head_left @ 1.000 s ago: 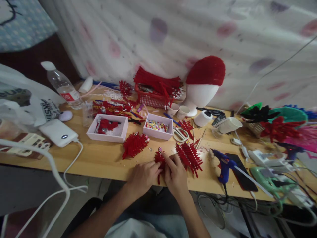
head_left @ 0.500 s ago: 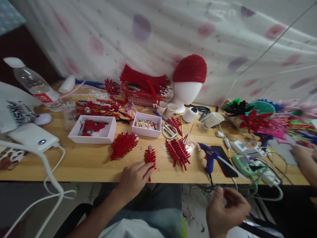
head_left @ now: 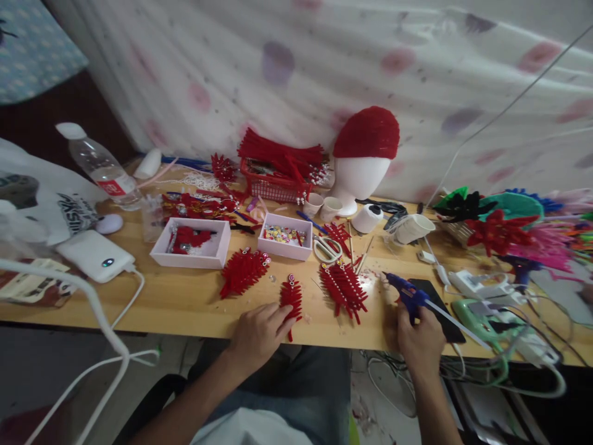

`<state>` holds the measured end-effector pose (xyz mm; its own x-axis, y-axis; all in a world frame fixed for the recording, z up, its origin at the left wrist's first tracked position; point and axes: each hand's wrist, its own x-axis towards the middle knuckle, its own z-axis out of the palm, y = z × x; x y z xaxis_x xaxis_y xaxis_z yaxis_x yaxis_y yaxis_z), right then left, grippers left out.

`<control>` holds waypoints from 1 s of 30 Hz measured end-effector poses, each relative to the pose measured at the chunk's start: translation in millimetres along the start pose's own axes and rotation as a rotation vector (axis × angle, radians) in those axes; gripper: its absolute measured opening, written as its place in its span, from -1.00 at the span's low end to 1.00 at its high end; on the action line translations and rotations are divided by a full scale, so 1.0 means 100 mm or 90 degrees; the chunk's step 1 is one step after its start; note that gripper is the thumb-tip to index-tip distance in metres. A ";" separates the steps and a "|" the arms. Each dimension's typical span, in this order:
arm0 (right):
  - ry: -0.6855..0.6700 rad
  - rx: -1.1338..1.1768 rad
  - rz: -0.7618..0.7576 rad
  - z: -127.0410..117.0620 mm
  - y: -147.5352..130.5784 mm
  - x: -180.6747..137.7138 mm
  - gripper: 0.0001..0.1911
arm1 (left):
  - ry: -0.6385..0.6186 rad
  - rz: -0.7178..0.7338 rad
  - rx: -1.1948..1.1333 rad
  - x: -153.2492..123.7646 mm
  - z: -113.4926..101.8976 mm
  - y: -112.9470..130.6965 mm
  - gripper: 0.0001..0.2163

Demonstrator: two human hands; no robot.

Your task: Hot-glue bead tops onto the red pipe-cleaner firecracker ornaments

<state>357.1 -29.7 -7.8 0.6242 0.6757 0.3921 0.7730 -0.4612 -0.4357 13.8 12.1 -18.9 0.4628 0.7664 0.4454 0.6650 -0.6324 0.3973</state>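
My left hand [head_left: 260,334] lies at the table's front edge, its fingers closed on the lower part of a small red feather-shaped chenille piece [head_left: 290,292]. A round gem setting shows at the top of that piece. On the right, my right hand [head_left: 422,341] grips the handle of a blue hot glue gun [head_left: 407,292], with a glue stick [head_left: 456,322] poking out of its back. The gun's nozzle points up and left. To either side of the small piece lie more red feather pieces [head_left: 243,272], and a pair with bead strings [head_left: 343,287].
Two white boxes hold red parts [head_left: 188,238] and small gems [head_left: 283,235]. Scissors [head_left: 327,250] lie near two paper cups. A red-capped foam head [head_left: 365,154] and red basket [head_left: 275,187] stand behind. Power strips [head_left: 475,287] and cables crowd the right; a phone lies beside the gun.
My right hand has moved up from below the table edge and taken hold of the glue gun. My left hand stays on the red piece. Another person's hand at far right is gone from view.
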 end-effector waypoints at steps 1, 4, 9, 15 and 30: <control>0.004 -0.003 0.006 0.00 -0.01 -0.01 -0.51 | -0.009 0.000 0.002 0.00 0.01 0.00 -0.79; 0.054 0.041 0.077 -0.07 -0.11 -0.09 -0.51 | -0.027 -0.006 0.008 -0.02 0.03 -0.01 -0.80; 0.090 0.317 0.105 -0.49 -0.47 -0.33 -0.47 | -0.043 -0.013 0.017 -0.02 0.06 -0.01 -0.81; -0.128 0.330 -0.030 -0.66 -0.95 -0.77 -0.64 | -0.051 -0.028 0.015 -0.01 0.07 0.00 -0.83; -0.220 0.227 -0.202 -0.14 -1.32 -1.06 -0.70 | -0.060 -0.025 0.017 0.01 0.04 0.00 -0.82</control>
<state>190.2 -48.6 20.0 0.2498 0.9248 0.2870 0.7924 -0.0249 -0.6095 16.6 13.9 -21.7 0.4882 0.7986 0.3519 0.6985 -0.5993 0.3911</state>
